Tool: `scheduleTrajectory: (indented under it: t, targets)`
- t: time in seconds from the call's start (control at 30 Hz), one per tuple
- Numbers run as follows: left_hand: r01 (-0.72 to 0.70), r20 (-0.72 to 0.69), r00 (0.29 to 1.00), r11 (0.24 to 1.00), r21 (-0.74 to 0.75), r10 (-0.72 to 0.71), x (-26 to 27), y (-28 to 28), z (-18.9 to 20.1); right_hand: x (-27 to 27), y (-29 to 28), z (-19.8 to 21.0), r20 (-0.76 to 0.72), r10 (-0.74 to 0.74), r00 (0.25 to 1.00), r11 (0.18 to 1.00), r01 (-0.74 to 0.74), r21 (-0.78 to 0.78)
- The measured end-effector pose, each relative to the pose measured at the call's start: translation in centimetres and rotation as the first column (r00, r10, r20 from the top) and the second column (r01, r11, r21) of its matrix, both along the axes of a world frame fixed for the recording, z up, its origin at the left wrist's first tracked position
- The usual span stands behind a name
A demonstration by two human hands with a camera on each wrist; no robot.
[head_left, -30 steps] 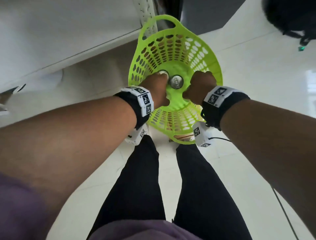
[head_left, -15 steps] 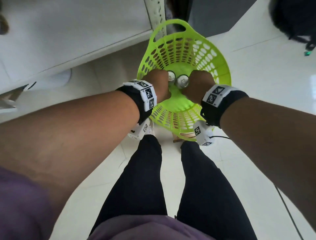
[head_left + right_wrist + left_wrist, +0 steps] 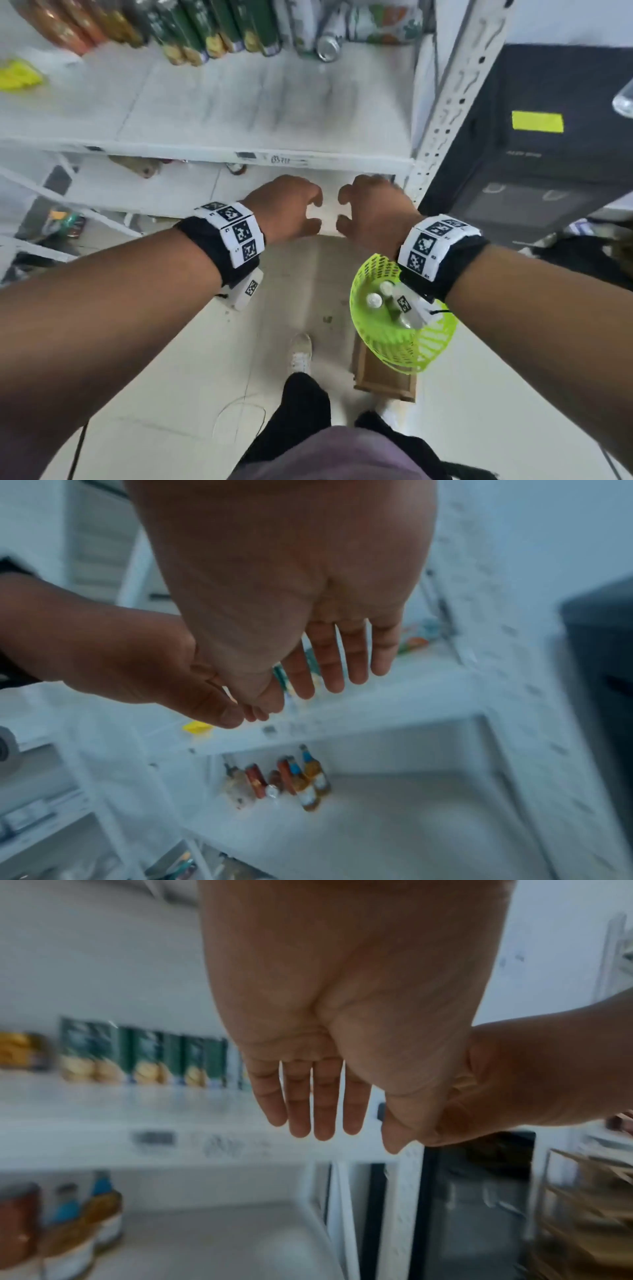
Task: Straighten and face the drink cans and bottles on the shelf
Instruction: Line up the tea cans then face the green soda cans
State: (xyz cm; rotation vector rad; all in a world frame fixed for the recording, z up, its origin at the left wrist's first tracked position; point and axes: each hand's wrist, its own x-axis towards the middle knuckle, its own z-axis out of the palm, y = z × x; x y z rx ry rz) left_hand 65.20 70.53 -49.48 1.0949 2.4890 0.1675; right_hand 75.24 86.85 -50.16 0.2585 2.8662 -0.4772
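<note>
White shelf point(image 3: 239, 113) boards are standing before us, with green cans point(image 3: 205, 31) lining the far edge and one silver can point(image 3: 329, 46) lying tipped, so we are judging most facing undone. We are holding our left hand point(image 3: 287, 205) and right hand point(image 3: 373, 209) loose and empty near the front lip, while a lime basket point(image 3: 431, 346) with bottles is sitting on the pale tiled floor at right.

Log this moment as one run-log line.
left hand: open, empty | right hand: open, empty | both: raised before shelf edge | basket: on floor, two bottles inside
</note>
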Motion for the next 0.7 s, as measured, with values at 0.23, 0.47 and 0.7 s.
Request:
scheduleTrajectory:
  t: [0.23,0.47,0.7]
  targets:
    - [-0.152,-0.223,0.960,0.985,0.078,0.166,-2.7,-12.2,13.1,-6.1,-10.3,13.4,-0.212,0.289,0.934,0.952,-0.258,0.162]
    - [-0.270,-0.394,0.852,0.933,0.236,0.346,-9.3,-29.2,24.7,-15.3,-26.7,25.5,-0.407,0.421,0.811,0.906,-0.360,0.221]
    - [-0.316,-0.530,0.737,0.907,0.278,0.419,-15.1,-44.1,34.0,-24.1,-41.2,32.7,-0.532,0.460,0.711,0.888,-0.367,0.277]
